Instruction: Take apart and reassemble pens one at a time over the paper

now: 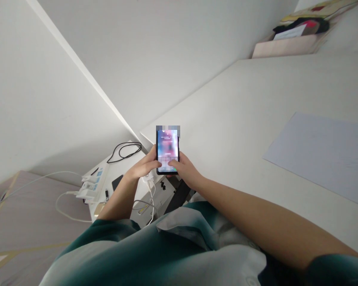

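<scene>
Grip: both hands close together around the lower half of a smartphone (167,153); the left hand (143,165) takes one long edge, the right hand (185,170) the other (exactly where each finger presses is hidden).
Phone: upright between the hands, above a white desk (214,111), screen facing the wearer; its display is blurred, with a keypad grid low down; it probably handles as light, stiff and slick, and fragile if dropped, so the long edges seem the safest hold.
Nearby: a white power strip (94,184) with plugged-in adapters; white cables (67,206); a coil of black cable (124,152).
Farther out: a pale blue sheet of paper (319,159) on the desk; a pale box (286,47) holding papers, top right.
Wearer: a teal-and-grey shirt (167,238).
</scene>
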Motion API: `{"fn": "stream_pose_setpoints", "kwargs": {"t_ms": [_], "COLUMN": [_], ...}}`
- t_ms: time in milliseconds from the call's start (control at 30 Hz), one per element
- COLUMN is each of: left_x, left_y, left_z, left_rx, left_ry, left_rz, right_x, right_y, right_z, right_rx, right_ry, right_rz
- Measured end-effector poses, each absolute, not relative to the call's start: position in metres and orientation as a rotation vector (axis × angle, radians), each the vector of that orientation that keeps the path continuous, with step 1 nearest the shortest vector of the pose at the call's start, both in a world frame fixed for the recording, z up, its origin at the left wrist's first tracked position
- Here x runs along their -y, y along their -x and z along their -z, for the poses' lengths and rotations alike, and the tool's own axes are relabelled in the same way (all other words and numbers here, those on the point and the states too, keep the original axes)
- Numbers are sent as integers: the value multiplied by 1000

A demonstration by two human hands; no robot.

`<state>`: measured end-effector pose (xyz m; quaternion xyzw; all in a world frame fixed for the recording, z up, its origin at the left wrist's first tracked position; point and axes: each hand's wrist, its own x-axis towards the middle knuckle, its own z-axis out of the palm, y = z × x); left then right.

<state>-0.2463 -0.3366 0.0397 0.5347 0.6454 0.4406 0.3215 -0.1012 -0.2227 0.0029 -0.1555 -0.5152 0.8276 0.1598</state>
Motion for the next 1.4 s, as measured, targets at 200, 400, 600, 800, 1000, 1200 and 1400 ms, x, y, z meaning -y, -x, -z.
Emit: {"fn": "stream_pose_setpoints", "kwargs": {"t_ms": [200,400,600,800,1000,1200,1400], "left_x": [338,338,342,339,338,335,307], "left_y": [244,243,243,251,252,245,235], "left_z": [-42,-43,-40,-34,-29,-33,-25], "left_rx": [-1642,-1633,-1630,-1433,-1359,-1362,-1404], "left_ry": [-1419,-1408,-1294,-1247,-1192,-1079,-523], "left_rz": [-1145,-1133,-1130,-1286,-1326,-1419,-1846], "right_x": [223,222,219,218,221,219,222], "right_y": [100,101,102,101,102,100,102], "right_z": [-3,-1,0,-4,-2,-7,-11], "right_rx": [1522,1537,1253,1170,1204,1211,1332], "right_ry": [415,354,376,291,336,407,481], "right_rz": [-2337,-2344,-2558,-2681,-2639,-2626,-2748]}}
